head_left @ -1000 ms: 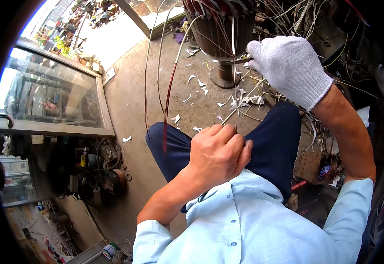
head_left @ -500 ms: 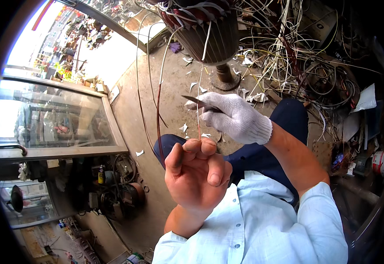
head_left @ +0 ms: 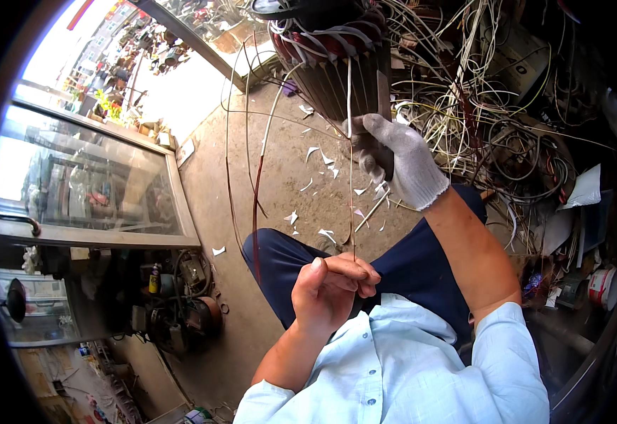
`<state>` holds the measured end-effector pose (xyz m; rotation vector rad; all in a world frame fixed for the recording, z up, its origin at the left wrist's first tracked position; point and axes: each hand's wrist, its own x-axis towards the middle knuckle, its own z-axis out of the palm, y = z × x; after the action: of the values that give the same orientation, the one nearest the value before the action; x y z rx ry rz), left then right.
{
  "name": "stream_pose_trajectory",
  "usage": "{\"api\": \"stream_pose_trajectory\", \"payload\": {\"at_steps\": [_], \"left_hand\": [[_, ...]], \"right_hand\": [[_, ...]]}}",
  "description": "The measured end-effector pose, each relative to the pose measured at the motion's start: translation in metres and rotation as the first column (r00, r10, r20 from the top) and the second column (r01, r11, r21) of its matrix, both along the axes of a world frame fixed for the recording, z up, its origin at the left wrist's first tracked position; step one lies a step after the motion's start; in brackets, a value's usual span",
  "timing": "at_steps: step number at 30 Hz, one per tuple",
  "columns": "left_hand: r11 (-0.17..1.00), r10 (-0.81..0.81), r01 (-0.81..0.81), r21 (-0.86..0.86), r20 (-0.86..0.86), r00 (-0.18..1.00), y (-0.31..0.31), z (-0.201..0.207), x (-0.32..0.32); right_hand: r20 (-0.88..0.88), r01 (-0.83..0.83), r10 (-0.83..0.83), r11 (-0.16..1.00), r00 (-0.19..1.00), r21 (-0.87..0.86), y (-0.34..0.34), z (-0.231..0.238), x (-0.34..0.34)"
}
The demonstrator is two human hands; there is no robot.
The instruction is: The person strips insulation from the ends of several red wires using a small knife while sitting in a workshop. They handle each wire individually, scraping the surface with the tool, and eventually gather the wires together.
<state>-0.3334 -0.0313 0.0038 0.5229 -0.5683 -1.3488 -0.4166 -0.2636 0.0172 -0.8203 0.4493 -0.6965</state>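
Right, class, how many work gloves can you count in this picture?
1: the white knitted glove is on the right hand, which holds a knife. The left hand is bare, pinching a thin wire. Others may be hidden behind the tangled wires.

Daylight glare on the upper-left ground, deep shadow right, fisheye-curved edges.

We wear a pale blue shirt, navy trousers and a whitish right glove. We see a coppery-brown wire, white tubing, a far, dark-striped grey-brown core, white scraps.
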Motion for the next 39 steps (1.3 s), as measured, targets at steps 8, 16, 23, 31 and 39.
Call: {"api": "stream_pose_trajectory", "payload": {"at_steps": [8, 16, 23, 31, 39], "left_hand": [[0.879, 0.388, -0.428, 0.211, 0.204, 0.899, -0.062, -0.019, 0.037], [0.827, 0.438, -0.537, -0.168, 0.791, 0.427, -0.145, 0.024, 0.053], [0.708, 0.616, -0.267, -0.654, 0.756, -0.221, -0.088, 0.012, 0.035], [0.777, 0.581, -0.122, -0.617, 0.779, -0.236, -0.074, 0.006, 0.031], [0.959, 0.160, -0.225, 0.172, 0.326, 0.932, -0.148, -0.013, 0.046]], "right_hand": [[0.106, -0.105, 0.086, 0.977, 0.991, 0.186, -0.001, 0.005, 0.016], [-0.004, -0.070, 0.072, 0.987, 0.997, 0.146, 0.000, 0.000, 0.009], [0.070, -0.145, 0.134, 0.967, 0.989, 0.208, 0.000, -0.002, 0.004], [-0.273, 0.068, -0.077, 0.997, 0.959, -0.042, 0.020, 0.004, -0.009], [-0.331, 0.115, -0.263, 0.907, 0.906, -0.404, 0.042, 0.007, -0.018]]}}
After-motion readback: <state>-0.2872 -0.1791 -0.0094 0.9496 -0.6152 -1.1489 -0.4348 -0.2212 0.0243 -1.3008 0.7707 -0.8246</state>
